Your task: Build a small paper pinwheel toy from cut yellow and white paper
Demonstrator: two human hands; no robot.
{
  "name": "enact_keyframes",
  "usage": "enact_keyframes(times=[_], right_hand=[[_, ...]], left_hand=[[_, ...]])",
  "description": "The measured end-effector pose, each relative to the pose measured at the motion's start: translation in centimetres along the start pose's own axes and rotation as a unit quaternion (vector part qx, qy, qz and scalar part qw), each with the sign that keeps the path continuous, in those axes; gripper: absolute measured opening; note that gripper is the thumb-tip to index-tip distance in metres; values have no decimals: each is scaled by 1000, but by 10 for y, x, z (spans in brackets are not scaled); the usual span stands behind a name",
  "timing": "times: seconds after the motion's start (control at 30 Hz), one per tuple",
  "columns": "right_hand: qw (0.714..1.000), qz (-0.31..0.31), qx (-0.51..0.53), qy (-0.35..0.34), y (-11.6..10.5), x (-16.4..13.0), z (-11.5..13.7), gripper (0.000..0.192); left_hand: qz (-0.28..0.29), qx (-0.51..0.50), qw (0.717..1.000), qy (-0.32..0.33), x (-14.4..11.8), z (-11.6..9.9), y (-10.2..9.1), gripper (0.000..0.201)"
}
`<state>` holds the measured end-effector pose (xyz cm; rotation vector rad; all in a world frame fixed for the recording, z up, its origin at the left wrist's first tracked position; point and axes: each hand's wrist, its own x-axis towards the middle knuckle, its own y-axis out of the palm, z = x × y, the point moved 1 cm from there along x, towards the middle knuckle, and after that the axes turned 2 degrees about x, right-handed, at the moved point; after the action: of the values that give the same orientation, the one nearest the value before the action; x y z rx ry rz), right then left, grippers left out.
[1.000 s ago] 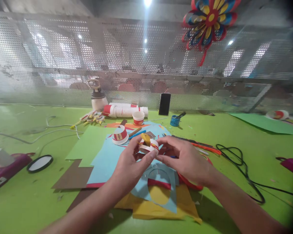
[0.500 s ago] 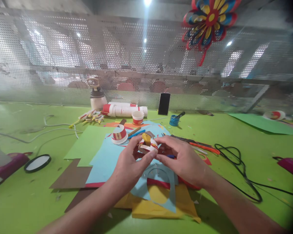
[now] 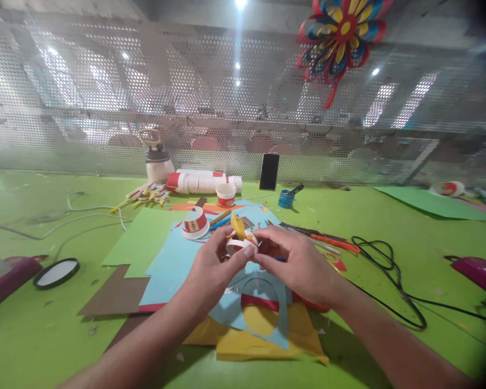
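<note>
Between my hands is a small cup craft [image 3: 240, 242], white with red, with a yellow paper piece [image 3: 237, 227] standing up from it. My left hand [image 3: 216, 262] grips its left side, thumb across the front. Closed around the right side, my right hand [image 3: 294, 259] has its fingertips against the craft; some of those fingers are hidden. Below lie light blue paper [image 3: 166, 281], part of it with a round cut-out, and yellow paper [image 3: 251, 348]. A red-and-white paper cup [image 3: 195, 222] rests upside down left of the craft, and another paper cup [image 3: 225, 195] stands upright behind.
Scissors with orange handles [image 3: 335, 243] and a black cable [image 3: 399, 286] lie to the right. At the back are stacked paper cups [image 3: 206, 182], a spray bottle [image 3: 159, 162], a phone [image 3: 269, 172] and a blue jar [image 3: 285, 199]. Green paper [image 3: 133, 237] lies left.
The yellow piece now stands more upright and shows more above the cup craft, which has tilted in my hands. Both hands keep their hold. The whole view has shifted slightly.
</note>
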<state>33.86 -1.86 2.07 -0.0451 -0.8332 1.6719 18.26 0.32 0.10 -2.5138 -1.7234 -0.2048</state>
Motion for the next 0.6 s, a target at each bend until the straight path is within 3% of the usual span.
enact_keyframes(times=[0.3,0.6], right_hand=[[999,12,26,40,1,0,-3,29],[984,62,148,83,-3,1,-1,29]], left_hand=[[6,-3,1000,-3,-1,0,0,23],[25,-10,1000,-14,1,0,-1,21]])
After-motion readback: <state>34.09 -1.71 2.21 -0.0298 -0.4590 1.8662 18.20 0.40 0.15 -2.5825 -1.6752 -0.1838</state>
